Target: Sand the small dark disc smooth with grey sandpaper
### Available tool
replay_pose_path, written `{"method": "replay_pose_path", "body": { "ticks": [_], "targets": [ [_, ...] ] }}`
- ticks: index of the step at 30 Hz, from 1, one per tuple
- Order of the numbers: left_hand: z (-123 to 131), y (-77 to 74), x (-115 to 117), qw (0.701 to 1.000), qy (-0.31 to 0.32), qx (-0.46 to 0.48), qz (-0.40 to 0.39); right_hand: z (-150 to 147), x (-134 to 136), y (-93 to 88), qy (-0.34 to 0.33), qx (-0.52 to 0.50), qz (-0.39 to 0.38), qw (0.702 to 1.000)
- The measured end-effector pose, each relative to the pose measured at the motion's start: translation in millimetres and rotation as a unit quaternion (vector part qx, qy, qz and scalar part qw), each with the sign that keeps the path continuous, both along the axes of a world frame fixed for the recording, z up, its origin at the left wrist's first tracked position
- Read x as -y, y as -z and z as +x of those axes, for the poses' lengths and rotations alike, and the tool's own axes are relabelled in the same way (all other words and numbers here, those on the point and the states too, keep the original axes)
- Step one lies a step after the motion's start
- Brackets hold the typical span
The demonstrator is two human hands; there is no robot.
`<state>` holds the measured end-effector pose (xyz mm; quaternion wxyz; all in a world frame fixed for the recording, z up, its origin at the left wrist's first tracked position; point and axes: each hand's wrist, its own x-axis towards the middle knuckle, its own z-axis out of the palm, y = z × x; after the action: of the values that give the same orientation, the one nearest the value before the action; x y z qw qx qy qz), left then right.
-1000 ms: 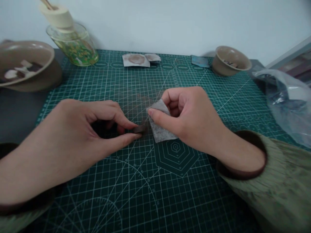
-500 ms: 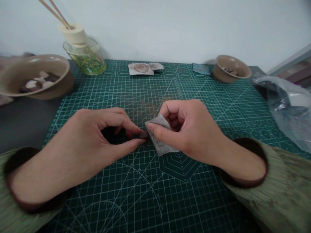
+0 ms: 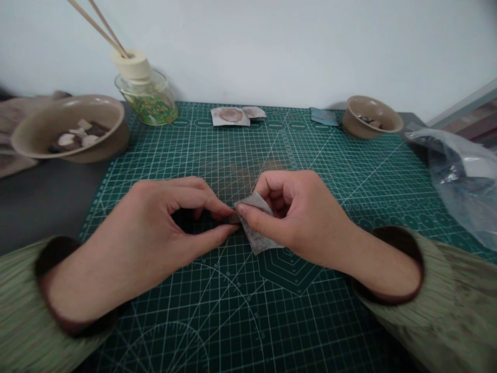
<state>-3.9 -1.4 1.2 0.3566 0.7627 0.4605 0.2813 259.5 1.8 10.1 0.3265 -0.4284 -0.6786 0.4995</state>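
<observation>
My left hand (image 3: pixel 171 228) rests on the green cutting mat (image 3: pixel 217 155), thumb and forefinger pinched on a small dark flat piece (image 3: pixel 233 218) that is mostly hidden by the fingertips. My right hand (image 3: pixel 298 217) is closed on a small grey abrasive sheet (image 3: pixel 259 239), holding it between thumb and forefinger. The sheet's edge touches the dark piece where the two hands meet at the mat's middle.
A tan bowl (image 3: pixel 46 124) with pale and dark pieces stands at the left. A reed diffuser jar (image 3: pixel 149 98) is behind it. Used sheets (image 3: pixel 230 116), a blue scrap (image 3: pixel 323 116) and a smaller tan bowl (image 3: pixel 370 116) line the back. A clear plastic bag (image 3: pixel 458 176) lies at the right.
The view has tilted up and both hands sit a little lower and closer together. The grey sheet has come up against the dark piece. Both grips are unchanged.
</observation>
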Motion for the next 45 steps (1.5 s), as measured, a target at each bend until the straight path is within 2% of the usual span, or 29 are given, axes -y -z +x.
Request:
{"method": "replay_pose_path", "body": {
  "ticks": [7, 34, 45],
  "targets": [
    [-3, -4.2, 0, 1.0, -0.019, -0.01, 0.005, 0, -2, -6.2, 0.06, -0.082, -0.033, 0.994],
    [-2, -2.9, 1, 0.999, -0.036, -0.012, -0.004, 0, -2, -9.0, 0.04, -0.081, -0.038, 0.995],
    [-3, -8.5, 3, 0.996, -0.031, 0.081, -0.017, 0, 3, -11.8, 0.048, -0.141, -0.044, 0.988]
  ]
}}
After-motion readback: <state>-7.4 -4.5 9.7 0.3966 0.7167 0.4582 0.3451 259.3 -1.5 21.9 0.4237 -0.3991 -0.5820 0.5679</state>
